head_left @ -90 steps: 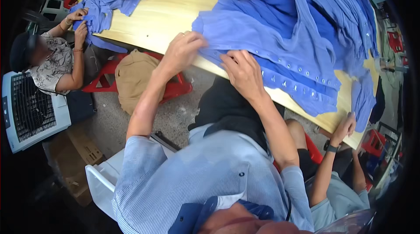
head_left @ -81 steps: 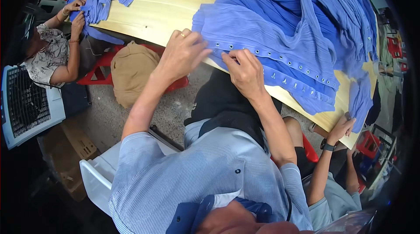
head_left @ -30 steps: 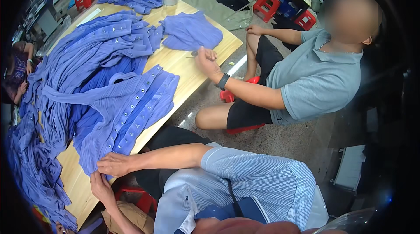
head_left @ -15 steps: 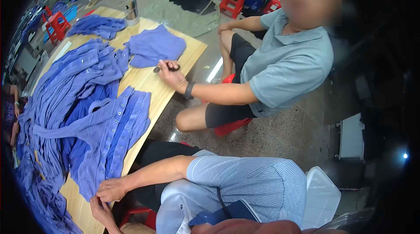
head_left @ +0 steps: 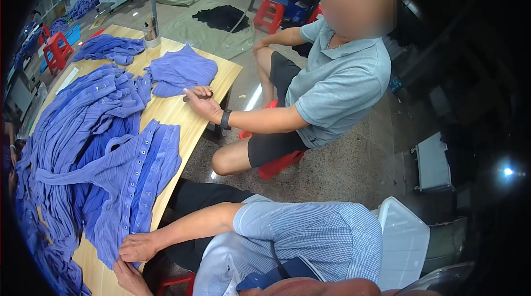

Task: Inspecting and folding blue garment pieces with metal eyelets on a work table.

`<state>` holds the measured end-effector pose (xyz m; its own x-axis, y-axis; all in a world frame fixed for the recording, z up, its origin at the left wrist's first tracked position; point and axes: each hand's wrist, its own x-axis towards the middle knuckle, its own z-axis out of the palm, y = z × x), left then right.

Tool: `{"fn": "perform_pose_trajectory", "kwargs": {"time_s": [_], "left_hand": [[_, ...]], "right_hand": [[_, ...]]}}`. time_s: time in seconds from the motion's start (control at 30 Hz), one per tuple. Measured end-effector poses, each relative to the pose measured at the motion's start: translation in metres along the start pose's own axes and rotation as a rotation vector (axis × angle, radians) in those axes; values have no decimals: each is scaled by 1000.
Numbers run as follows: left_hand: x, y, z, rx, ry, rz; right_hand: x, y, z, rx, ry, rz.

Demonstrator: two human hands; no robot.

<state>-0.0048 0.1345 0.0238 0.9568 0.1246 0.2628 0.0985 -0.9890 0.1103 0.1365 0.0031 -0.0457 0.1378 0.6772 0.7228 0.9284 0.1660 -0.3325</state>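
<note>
Beneath curled fingers (head_left: 126,246) lies one end of the blue garment (head_left: 115,202), eyelets (head_left: 136,173) running away from them; right hand (head_left: 138,247) on it, left hand (head_left: 129,277) just beside — whether either pinches cloth, I can't tell. Best keep that edge flat, unstretched.

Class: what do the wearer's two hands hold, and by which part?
The right hand holds the blue garment by its near end; the left hand touches there, its grip unclear.

Black cloth heap (head_left: 221,18) on greenish sheet (head_left: 224,44), red stool (head_left: 269,15) near
</note>
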Motion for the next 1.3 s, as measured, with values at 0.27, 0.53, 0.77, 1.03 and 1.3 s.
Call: {"fn": "perform_pose_trajectory", "kwargs": {"time_s": [0.27,0.53,0.77,1.03,1.3], "left_hand": [[-11,-18,24,-83,186,28],[-12,-23,22,-259,196,15],[-12,-20,12,-277,98,36],[-33,-47,17,-119,154,29],[-4,5,-25,174,123,142]], "right_hand": [[7,1,9,98,88,65],[12,0,12,12,118,95],[11,-1,1,-15,125,20],[14,-11,-9,99,135,-51],[-3,-3,-84,31,-47,80]]}}
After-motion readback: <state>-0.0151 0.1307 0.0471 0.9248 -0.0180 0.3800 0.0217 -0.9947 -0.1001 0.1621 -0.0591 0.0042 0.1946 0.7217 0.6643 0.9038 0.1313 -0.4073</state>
